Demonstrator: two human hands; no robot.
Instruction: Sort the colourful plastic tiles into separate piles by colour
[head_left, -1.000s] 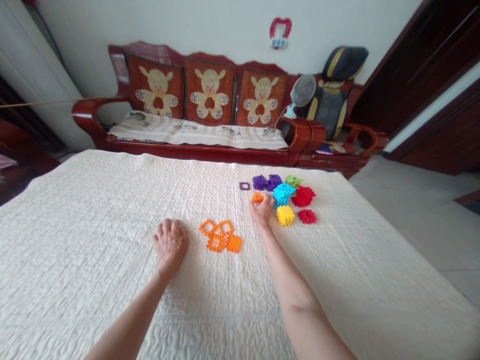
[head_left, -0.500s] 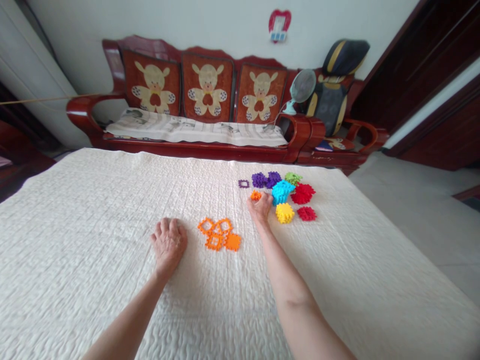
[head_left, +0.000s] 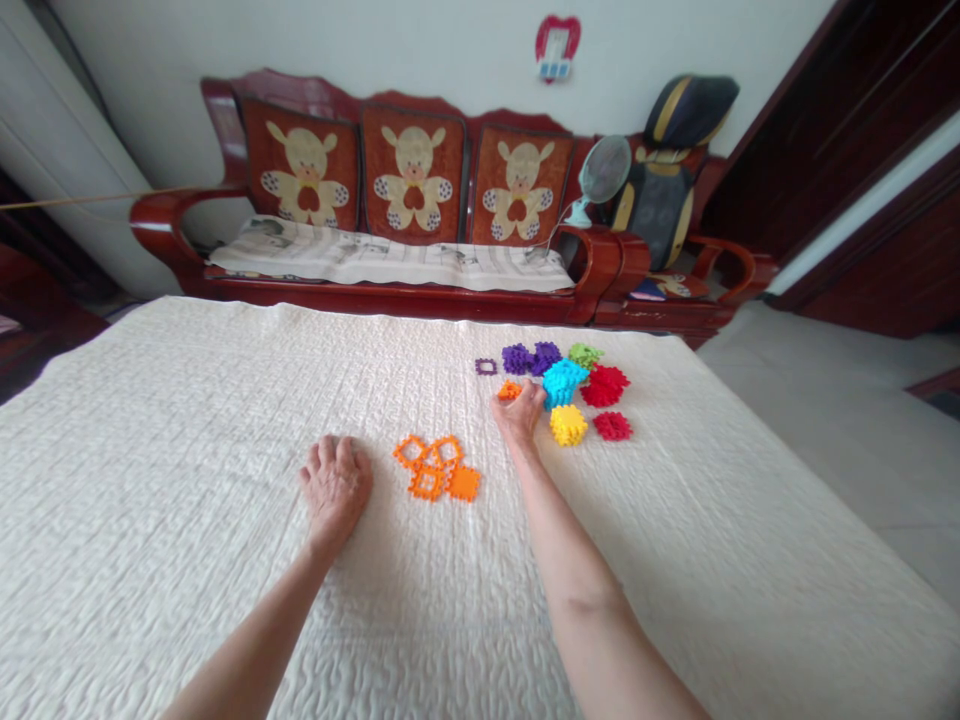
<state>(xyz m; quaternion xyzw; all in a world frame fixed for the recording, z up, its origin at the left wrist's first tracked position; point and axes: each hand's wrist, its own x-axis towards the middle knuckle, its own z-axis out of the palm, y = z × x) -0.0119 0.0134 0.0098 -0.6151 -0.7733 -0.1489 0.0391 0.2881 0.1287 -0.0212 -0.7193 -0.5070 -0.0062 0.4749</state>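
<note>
Beyond the table's [head_left: 187, 420] far edge stands a wooden sofa [head_left: 420, 300] with three patterned cushions [head_left: 413, 170]. Past the far right corner stands an armchair [head_left: 667, 315], a fan [head_left: 604, 168] beside it.

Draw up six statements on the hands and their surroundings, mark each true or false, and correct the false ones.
1. The left hand lies palm down on the pale quilted cover. True.
2. The yellow stack sits nearer the person than the blue stack. True.
3. The right hand is on the yellow stack. False: it is at the small orange stack.
4. The single purple frame lies right of the purple stacks. False: it lies left of them.
5. The flat orange group lies right of the left hand. True.
6. The fan stands left of the brown cushions. False: it stands right of them.
</note>
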